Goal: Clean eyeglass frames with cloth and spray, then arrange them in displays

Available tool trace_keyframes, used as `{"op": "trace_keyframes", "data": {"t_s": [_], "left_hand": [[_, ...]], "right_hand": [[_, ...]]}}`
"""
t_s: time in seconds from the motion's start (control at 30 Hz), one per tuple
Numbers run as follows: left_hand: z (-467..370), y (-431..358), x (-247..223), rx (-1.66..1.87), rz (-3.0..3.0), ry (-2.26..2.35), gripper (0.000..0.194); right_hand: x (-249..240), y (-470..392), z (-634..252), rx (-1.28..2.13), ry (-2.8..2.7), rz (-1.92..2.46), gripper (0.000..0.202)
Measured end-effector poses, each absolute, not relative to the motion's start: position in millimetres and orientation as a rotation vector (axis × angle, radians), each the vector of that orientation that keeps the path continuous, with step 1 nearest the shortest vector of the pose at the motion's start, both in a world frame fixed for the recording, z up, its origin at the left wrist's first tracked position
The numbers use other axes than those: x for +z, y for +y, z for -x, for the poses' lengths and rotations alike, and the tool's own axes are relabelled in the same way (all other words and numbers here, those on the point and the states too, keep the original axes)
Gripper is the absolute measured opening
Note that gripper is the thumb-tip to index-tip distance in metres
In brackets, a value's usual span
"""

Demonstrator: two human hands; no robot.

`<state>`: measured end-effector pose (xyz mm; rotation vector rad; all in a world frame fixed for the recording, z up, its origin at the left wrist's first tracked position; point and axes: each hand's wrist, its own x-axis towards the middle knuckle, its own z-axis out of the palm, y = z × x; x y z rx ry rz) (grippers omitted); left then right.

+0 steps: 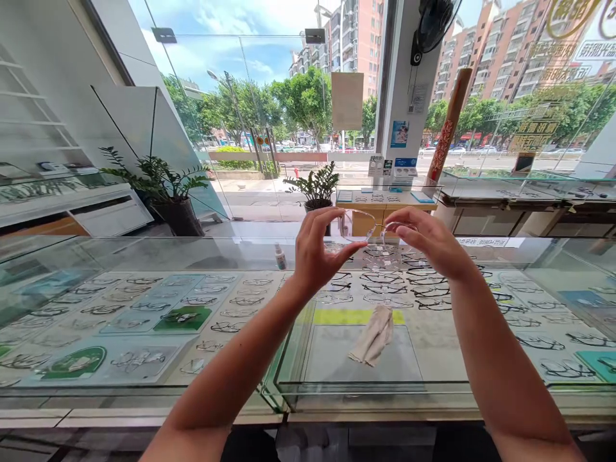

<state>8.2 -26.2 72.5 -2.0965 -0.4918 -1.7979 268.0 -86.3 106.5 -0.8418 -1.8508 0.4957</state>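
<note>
A pair of clear-framed eyeglasses point(371, 232) is held up above the glass counter between my two hands. My left hand point(318, 242) grips the left lens rim, with the thumb below and the fingers above. On the other side, my right hand point(430, 239) pinches the right part of the frame between thumb and fingers. Under my hands, a crumpled beige cloth point(374, 335) lies on the counter top. A small spray bottle point(280, 256) stands upright on the glass, left of my left hand.
The glass display counter point(283, 387) spans the view, with rows of eyeglasses point(385, 282) showing through it. Potted plants point(179, 215) stand beyond it, before a glass door and windows. A wall fan point(436, 25) hangs at the upper right. A wooden display table point(385, 205) stands farther back.
</note>
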Motion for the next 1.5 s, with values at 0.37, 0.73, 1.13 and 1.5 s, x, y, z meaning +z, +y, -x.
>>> {"op": "trace_keyframes", "data": {"t_s": [0.37,0.73,1.13,1.5], "left_hand": [[0,-41,130,-2.19,1.993,-0.628,0.062],[0,-21,117,-2.165,2.11,-0.806,0.06],[4,10,114,-2.061,2.423,-0.836,0.066],[14,18,117,-2.027,2.609,-0.875,0.07]], "right_hand": [[127,-87,-227,-0.181,-1.556,0.726,0.07],[118,-65,-241,0.034,-1.575,0.853,0.06],[123,-53,-257,0.05,-1.645,0.963,0.053],[119,-54,-260,-0.054,-1.708,0.99,0.059]]}}
